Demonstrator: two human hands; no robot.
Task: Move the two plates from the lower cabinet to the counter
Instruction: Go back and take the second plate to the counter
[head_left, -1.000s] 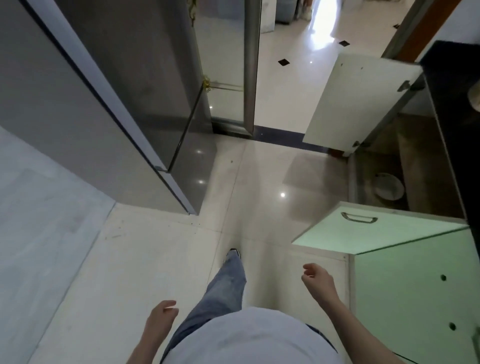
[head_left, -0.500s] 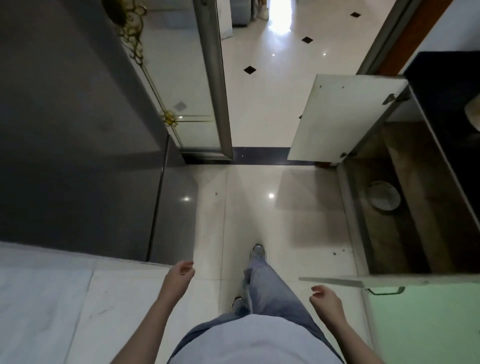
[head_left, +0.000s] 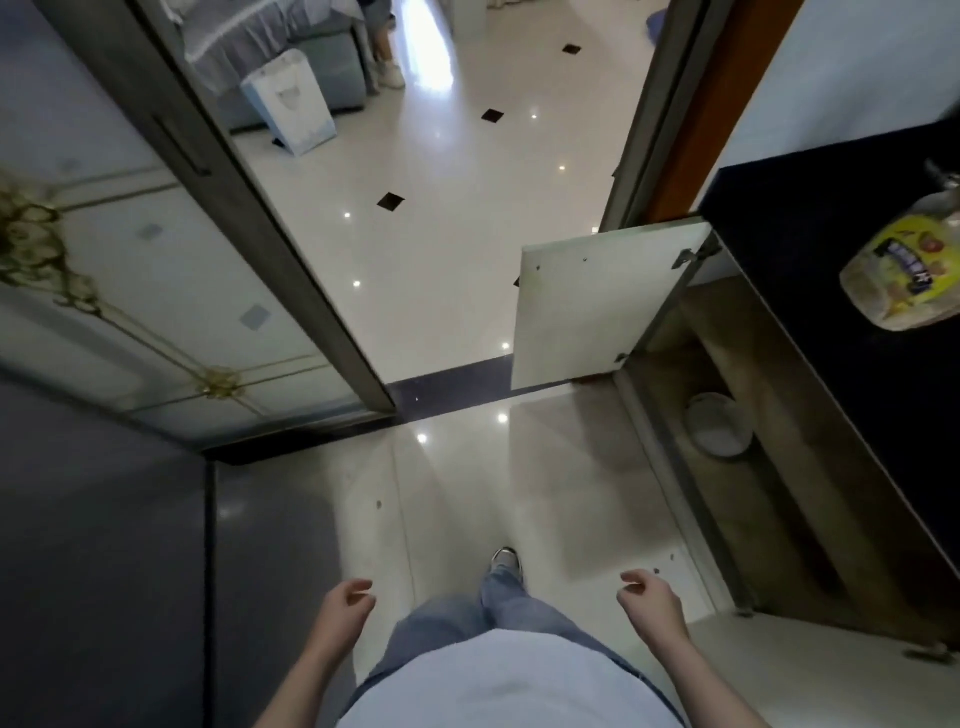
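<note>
**Cabinet drawn nearer, plates not yet touched**

The open lower wooden cabinet (head_left: 779, 467) is now closer than a second ago. A white round plate stack (head_left: 719, 423) lies inside it. The left hand (head_left: 345, 608) and right hand (head_left: 649, 597) are held loosely open, empty, short of the cabinet; reaching remains.

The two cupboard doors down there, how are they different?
The far cabinet door shows nearly all of its pale inner face, with hinges along its right edge. The near cabinet door is cut off at the bottom of the picture, and only a pale corner and part of a metal handle show. Both are swung open onto the floor in front of the lower cabinet.
</note>
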